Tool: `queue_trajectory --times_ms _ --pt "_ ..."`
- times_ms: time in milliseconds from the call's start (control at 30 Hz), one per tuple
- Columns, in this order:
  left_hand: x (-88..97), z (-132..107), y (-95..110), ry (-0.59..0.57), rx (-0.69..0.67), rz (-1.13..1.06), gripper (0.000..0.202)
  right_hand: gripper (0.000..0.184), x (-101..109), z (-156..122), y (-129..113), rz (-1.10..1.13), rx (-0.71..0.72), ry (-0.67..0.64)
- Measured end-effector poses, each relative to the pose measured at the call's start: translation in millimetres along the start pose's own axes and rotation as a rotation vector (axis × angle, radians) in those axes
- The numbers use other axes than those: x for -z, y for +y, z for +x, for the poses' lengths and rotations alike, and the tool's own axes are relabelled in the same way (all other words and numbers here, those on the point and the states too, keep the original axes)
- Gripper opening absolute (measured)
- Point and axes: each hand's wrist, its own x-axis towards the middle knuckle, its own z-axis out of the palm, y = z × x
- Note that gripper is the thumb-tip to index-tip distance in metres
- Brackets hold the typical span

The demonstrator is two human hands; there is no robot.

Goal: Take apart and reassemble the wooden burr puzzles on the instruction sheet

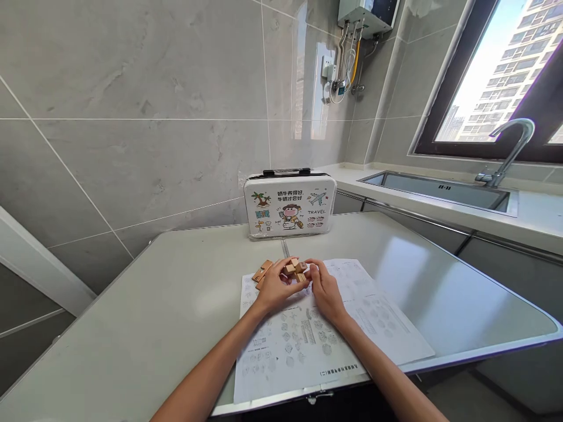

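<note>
Both my hands meet over a printed instruction sheet (pixel 308 340) on the table. My left hand (pixel 275 287) and my right hand (pixel 324 287) are closed from either side around a small wooden block puzzle (pixel 295 269), fingers pinching its pieces. Just left of my left hand, a loose wooden piece (pixel 261 271) lies on the table at the sheet's far corner.
A white cartoon-printed case (pixel 290 205) with a black handle stands against the tiled wall behind the puzzle. The grey table (pixel 153 305) ends in a metal edge near me. To the right are a steel sink (pixel 440 187) and tap (pixel 510 146) under a window.
</note>
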Motion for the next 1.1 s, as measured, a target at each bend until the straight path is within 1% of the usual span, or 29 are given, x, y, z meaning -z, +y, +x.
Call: queue_trajectory --times_ms 67,133,267,433,567,700,800,900,967,1100 --pt "1.8 1.4 1.7 -0.098 0.092 -0.218 0.067 0.049 -0.2 2.1 0.3 0.088 -0.021 -0.006" --pt "4.2 2.3 2.2 -0.170 0.141 -0.340 0.069 0.051 -0.6 3.5 0.5 0.152 -0.025 -0.051" --pt "8.2 2.6 1.4 -0.208 0.175 -0.376 0.072 0.048 0.2 4.4 -0.5 0.246 -0.026 -0.103" --pt "10.5 2.3 2.7 -0.298 0.154 -0.442 0.069 0.049 3.9 4.9 -2.2 0.324 -0.056 -0.130" --pt "11.1 2.8 2.7 -0.367 0.175 -0.481 0.061 0.052 4.2 5.3 -0.7 0.290 -0.022 -0.148" --pt "10.4 2.8 3.5 -0.409 0.180 -0.524 0.049 0.054 1.8 5.7 1.9 0.215 0.031 -0.111" --pt "10.1 2.5 4.4 -0.425 0.186 -0.554 0.042 0.054 0.8 6.0 2.0 0.169 0.055 -0.083" --pt "10.4 2.9 3.9 -0.426 0.183 -0.538 0.038 0.054 1.3 6.0 0.8 0.167 0.052 -0.086" --pt "10.7 3.6 2.7 -0.408 0.179 -0.483 0.043 0.056 2.0 5.6 0.1 0.172 0.042 -0.086" --pt "11.2 5.4 -0.4 -0.390 0.172 -0.377 0.069 0.059 3.5 5.0 -0.5 0.211 -0.015 -0.095"
